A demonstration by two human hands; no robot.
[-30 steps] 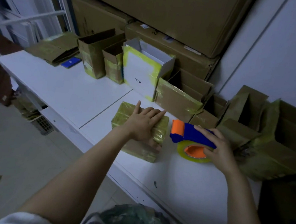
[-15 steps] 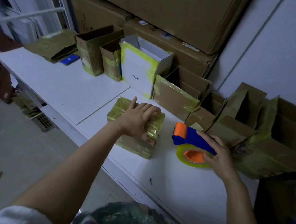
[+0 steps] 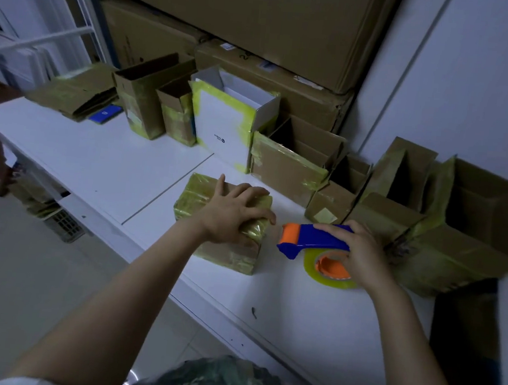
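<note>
A small cardboard parcel [image 3: 228, 252] wrapped in yellowish clear tape lies on the white table [image 3: 119, 163] near its front edge. My left hand [image 3: 232, 215] lies on top of the parcel, its thumb hooked over the right end. Just right of the parcel, my right hand [image 3: 361, 252] grips a blue and orange tape dispenser [image 3: 307, 241] carrying a roll of clear tape [image 3: 329, 268]. The dispenser's orange nose points at the parcel's right end with a small gap between them. The roll rests on or just above the table.
Several open cardboard boxes [image 3: 289, 167] and a white box [image 3: 225, 127] stand in a row along the back. Big cartons [image 3: 263, 16] are stacked behind. Flattened cardboard [image 3: 70, 94] and a blue card [image 3: 105, 113] lie at the far left. Floor lies below at left.
The dispenser's blue handle has lifted and tilted, and my right hand now closes over it from above. My left hand's thumb has hooked over the parcel's right end.
</note>
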